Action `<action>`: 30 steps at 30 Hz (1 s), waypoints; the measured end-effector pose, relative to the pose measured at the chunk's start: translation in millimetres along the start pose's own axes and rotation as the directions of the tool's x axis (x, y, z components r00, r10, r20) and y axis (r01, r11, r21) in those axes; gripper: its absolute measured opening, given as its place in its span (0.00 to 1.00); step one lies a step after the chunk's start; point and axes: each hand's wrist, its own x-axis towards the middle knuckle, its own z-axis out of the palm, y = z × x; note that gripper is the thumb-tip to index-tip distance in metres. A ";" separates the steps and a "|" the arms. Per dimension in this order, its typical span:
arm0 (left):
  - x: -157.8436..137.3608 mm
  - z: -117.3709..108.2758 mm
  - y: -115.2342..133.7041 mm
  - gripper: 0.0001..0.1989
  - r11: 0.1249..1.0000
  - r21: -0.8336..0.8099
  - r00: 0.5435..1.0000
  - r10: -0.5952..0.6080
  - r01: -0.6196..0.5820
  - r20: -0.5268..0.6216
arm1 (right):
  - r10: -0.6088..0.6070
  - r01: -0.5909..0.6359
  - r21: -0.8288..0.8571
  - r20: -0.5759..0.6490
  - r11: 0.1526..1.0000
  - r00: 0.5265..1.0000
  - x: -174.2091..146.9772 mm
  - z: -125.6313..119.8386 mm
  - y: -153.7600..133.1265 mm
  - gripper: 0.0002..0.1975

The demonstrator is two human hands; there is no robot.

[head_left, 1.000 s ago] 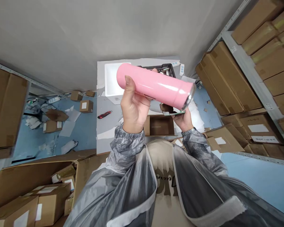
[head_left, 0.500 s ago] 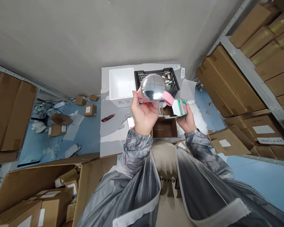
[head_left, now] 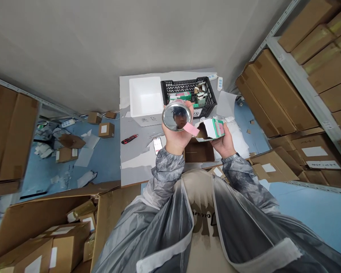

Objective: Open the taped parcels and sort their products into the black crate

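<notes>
My left hand (head_left: pixel 176 141) is wrapped round a pink mug (head_left: pixel 177 116) with a mirror-like silver round end and a pink handle. The shiny end faces me, and the mug's side is mostly hidden by it and the fingers. In my right hand (head_left: pixel 225 143) is a small green and white carton (head_left: pixel 215 128), its torn open end pointing left toward the mug. The mug and carton are close together above an open brown cardboard box (head_left: pixel 199 151) on the table (head_left: pixel 139 167).
Behind my hands stand a white foam box (head_left: pixel 146 120) and a black plastic crate (head_left: pixel 213 108) holding several cartons. A red and black utility knife (head_left: pixel 129 139) and a phone (head_left: pixel 157 145) lie at left. Shelves of cardboard boxes (head_left: pixel 275 94) flank the right; a large carton (head_left: pixel 113 204) stands near left.
My left hand has tilted the mug so its shiny end faces me, and lowered it slightly, uncovering more of the crate. The right hand and carton stay nearly in place.
</notes>
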 end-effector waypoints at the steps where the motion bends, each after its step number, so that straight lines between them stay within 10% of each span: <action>1: 0.1 0.2 -0.4 0.31 1.000 0.008 1.000 -0.004 0.004 0.008 | -0.001 0.001 0.002 0.000 1.000 1.000 -0.2 -0.8 0.5 0.16; 30: -4.0 -11.8 22.0 0.34 0.917 0.225 0.939 0.292 -0.328 0.182 | -0.036 0.037 0.014 -0.028 0.999 0.999 -20.6 3.7 10.6 0.17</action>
